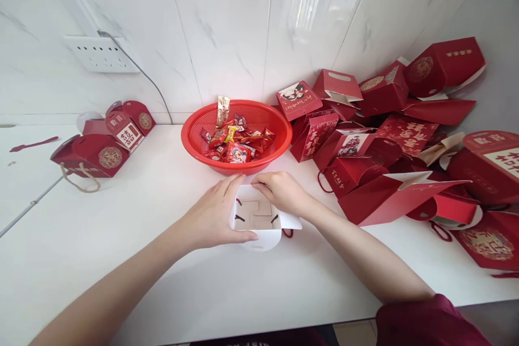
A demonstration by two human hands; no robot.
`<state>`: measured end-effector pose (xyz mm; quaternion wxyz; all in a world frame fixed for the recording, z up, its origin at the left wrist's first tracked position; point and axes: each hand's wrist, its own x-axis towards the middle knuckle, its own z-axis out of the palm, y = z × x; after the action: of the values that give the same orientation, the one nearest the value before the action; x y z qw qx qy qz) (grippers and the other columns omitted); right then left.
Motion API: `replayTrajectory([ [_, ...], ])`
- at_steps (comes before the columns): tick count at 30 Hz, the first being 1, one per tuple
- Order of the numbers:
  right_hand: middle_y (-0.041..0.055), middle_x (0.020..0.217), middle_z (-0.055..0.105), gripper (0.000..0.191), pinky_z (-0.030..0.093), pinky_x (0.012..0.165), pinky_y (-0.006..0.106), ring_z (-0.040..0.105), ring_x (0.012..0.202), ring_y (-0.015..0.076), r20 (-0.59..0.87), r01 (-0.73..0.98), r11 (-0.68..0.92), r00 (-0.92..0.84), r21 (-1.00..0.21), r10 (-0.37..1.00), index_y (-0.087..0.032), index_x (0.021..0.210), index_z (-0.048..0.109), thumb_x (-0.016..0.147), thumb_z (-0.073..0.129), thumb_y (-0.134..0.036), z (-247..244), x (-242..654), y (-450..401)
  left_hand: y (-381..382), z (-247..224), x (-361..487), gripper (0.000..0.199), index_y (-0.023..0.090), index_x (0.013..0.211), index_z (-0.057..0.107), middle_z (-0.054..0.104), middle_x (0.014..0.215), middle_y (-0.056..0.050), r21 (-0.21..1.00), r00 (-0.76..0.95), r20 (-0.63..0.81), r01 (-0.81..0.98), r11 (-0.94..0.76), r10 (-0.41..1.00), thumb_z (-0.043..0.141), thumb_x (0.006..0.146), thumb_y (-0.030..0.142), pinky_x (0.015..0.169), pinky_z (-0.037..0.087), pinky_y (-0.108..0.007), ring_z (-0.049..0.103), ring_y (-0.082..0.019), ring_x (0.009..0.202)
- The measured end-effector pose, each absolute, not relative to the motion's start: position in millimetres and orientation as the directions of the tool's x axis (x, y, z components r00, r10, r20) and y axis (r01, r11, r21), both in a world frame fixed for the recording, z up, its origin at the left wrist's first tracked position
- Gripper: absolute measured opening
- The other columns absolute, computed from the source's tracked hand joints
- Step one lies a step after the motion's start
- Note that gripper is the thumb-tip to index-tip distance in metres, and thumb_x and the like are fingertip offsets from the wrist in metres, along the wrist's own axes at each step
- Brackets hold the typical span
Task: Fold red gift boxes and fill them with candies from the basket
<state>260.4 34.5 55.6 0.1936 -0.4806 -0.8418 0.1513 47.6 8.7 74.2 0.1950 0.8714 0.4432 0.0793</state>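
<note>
On the white table stands an open gift box (259, 221), its white inside facing up. Black cord ends poke through its inner walls, and a red cord loop (287, 233) shows at its right side. My left hand (214, 213) wraps round the box's left side, with the thumb along the near edge and the fingers toward the far edge. At the far right corner, my right hand (281, 190) has its fingers bent on the box's rim. Just beyond both hands sits a red plastic basket (188, 140) with wrapped candies (239, 146) inside.
Many red gift boxes (405, 194) lie piled on the right. Several closed red boxes (101, 157) stand at the left, with a red strip (34, 144) farther left. A tiled wall (231, 27) with a power socket panel (101, 54) and a grey cable (150, 81) rises behind.
</note>
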Motion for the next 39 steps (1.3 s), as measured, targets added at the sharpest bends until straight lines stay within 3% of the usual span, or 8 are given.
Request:
replayTrajectory([
  [4,0.0067,0.093,0.076,0.023,0.043,0.074,0.028,0.068,0.081,0.0189,0.215,0.703,0.488,-0.445,-0.517,0.869,-0.017,0.099,0.073,0.098,0.051,-0.023,50.0,265.6,40.2,18.2,34.5,48.1,0.116,0.023,0.158,0.009,0.025,0.159,-0.019,0.688,0.668,0.075,0.503,-0.523,0.741,0.076,0.070,0.058,0.116,0.031,-0.056,0.030,-0.040,0.145],
  [8,0.0046,0.086,0.074,0.032,0.046,0.075,0.027,0.066,0.079,0.0177,0.226,0.433,0.375,-0.358,-0.820,0.906,-0.015,0.087,0.071,0.097,0.051,-0.038,30.6,264.3,43.4,21.4,-3.0,52.6,0.137,0.026,0.157,-0.009,0.026,0.158,-0.021,0.880,0.646,0.248,0.162,-0.447,0.722,0.087,0.061,0.049,0.116,0.031,-0.057,0.033,-0.039,0.144],
  [15,0.0079,0.079,0.072,0.063,0.052,0.074,0.030,0.066,0.074,0.0203,0.062,-0.106,0.052,-0.091,-0.993,0.994,-0.016,0.079,0.068,0.096,0.030,-0.064,-10.0,246.7,38.6,25.2,-16.6,55.6,0.130,0.039,0.153,-0.006,0.032,0.155,-0.015,0.949,0.634,0.250,-0.011,-0.315,0.732,0.086,0.062,0.052,0.112,0.032,-0.063,0.037,-0.038,0.142],
  [22,0.0074,0.074,0.067,0.062,0.051,0.071,0.030,0.064,0.073,0.0200,0.221,0.118,0.225,-0.040,-0.967,0.974,-0.019,0.071,0.063,0.101,0.026,-0.059,-11.1,251.2,34.0,26.2,-14.4,51.0,0.099,0.030,0.141,0.022,0.041,0.142,-0.015,0.914,0.645,0.263,0.071,-0.398,0.718,0.082,0.064,0.043,0.104,0.043,-0.056,0.047,-0.037,0.130],
  [30,0.0091,0.097,0.069,0.035,0.049,0.089,0.034,0.064,0.095,0.0206,0.723,0.466,0.627,0.040,-0.624,0.689,-0.020,0.087,0.065,0.101,0.040,-0.039,69.7,278.6,63.6,44.5,-5.6,48.7,0.089,0.020,0.135,0.030,0.049,0.136,-0.017,0.915,0.574,0.267,0.101,-0.391,0.774,0.079,0.066,0.050,0.106,0.041,-0.054,0.050,-0.036,0.128],
  [33,0.0089,0.094,0.071,0.039,0.049,0.086,0.031,0.065,0.091,0.0190,0.532,0.569,0.494,-0.113,-0.658,0.839,-0.017,0.089,0.067,0.102,0.035,-0.034,99.9,274.9,101.2,47.1,-6.4,48.6,0.090,0.021,0.137,0.028,0.048,0.139,-0.018,0.949,0.582,0.236,0.034,-0.314,0.778,0.077,0.068,0.052,0.107,0.042,-0.054,0.049,-0.036,0.131],
  [35,0.0090,0.091,0.074,0.040,0.050,0.082,0.029,0.067,0.086,0.0180,0.163,0.646,0.404,-0.401,-0.647,0.902,-0.014,0.086,0.071,0.099,0.035,-0.025,108.0,263.5,128.5,47.2,-7.3,47.8,0.091,0.021,0.137,0.028,0.048,0.140,-0.019,0.956,0.594,0.230,0.010,-0.293,0.771,0.078,0.068,0.050,0.107,0.042,-0.054,0.049,-0.037,0.131],
  [39,0.0020,0.083,0.077,0.014,0.052,0.078,0.022,0.071,0.079,0.0156,-0.192,0.656,0.432,-0.660,-0.619,0.727,-0.017,0.073,0.078,0.079,0.066,-0.011,103.0,232.7,167.2,46.6,-8.2,45.0,0.091,0.024,0.138,0.028,0.050,0.139,-0.017,0.952,0.614,0.246,-0.008,-0.306,0.750,0.082,0.066,0.043,0.109,0.041,-0.054,0.049,-0.037,0.132],
])
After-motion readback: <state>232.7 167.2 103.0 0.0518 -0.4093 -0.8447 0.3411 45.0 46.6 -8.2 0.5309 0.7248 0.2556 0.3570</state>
